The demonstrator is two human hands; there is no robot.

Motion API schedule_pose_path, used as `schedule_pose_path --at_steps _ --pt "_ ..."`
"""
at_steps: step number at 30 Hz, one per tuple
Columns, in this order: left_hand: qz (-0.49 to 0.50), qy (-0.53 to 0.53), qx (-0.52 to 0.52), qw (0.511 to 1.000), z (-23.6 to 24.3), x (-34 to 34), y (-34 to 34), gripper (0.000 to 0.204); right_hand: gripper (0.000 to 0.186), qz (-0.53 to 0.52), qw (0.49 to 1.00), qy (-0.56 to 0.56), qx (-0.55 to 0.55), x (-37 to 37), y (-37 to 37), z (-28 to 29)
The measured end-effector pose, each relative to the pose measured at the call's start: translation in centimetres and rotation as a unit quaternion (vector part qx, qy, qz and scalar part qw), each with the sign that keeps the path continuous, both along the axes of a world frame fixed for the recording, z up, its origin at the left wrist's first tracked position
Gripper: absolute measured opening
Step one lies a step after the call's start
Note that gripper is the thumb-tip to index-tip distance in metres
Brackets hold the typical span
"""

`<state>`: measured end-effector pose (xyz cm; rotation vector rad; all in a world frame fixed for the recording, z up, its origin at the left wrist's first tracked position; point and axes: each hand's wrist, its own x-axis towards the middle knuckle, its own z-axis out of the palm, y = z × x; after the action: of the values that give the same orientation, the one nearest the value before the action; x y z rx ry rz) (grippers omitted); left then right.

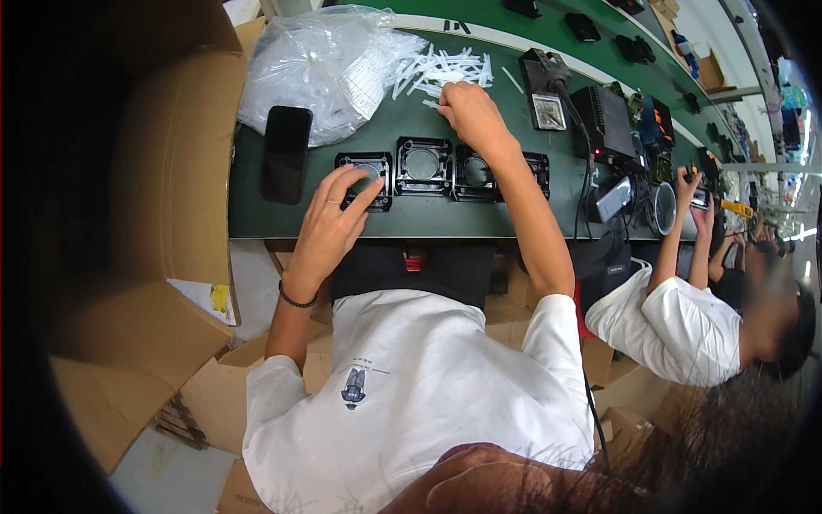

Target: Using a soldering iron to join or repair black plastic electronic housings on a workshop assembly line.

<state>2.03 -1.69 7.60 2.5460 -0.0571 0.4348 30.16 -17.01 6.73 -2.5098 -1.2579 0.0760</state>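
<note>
Several square black housings stand in a row on the green bench, among them one with a round clear centre [422, 164]. Over the leftmost housing [384, 201] rests my left hand [330, 218], its curved fingers apart and touching the top; they partly hide the round centre. At the front of a loose pile of thin white strips [458, 64], my right hand [471, 113] has its fingers closed in a pinch. A short white strip [431, 104] pokes out at the fingertips. My right forearm crosses above the housings on the right and covers part of them.
A black phone [287, 154] lies left of the housings, beside a clear plastic bag [312, 73]. Right stand a soldering-iron holder [545, 90] and a black box [604, 124] with cables. A large cardboard box [184, 171] borders the bench; a co-worker [676, 317] sits at right.
</note>
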Motion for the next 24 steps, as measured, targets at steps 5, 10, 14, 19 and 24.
schedule_pose_path --at_steps 5,10,14,19,24 --pt "0.040 -0.053 -0.040 0.997 0.4 0.1 0.5 0.065 0.021 -0.042 0.993 0.041 0.098 -1.2 -0.6 1.5" --pt "0.098 -0.117 -0.187 0.970 1.3 1.2 0.4 0.063 0.028 -0.031 0.879 0.347 0.326 -5.7 -1.6 4.1" --pt "0.058 -0.112 -0.314 0.941 1.6 2.6 -0.4 0.048 0.034 -0.017 0.723 0.530 0.444 -11.2 -1.4 3.8" --pt "0.035 -0.087 -0.316 0.944 1.4 2.0 0.4 0.026 0.019 -0.001 0.747 0.491 0.448 -14.3 -1.9 3.4" --pt "0.023 -0.048 -0.307 0.950 0.5 0.5 1.8 0.018 0.024 0.111 0.948 0.138 0.264 -14.3 -2.1 3.8"
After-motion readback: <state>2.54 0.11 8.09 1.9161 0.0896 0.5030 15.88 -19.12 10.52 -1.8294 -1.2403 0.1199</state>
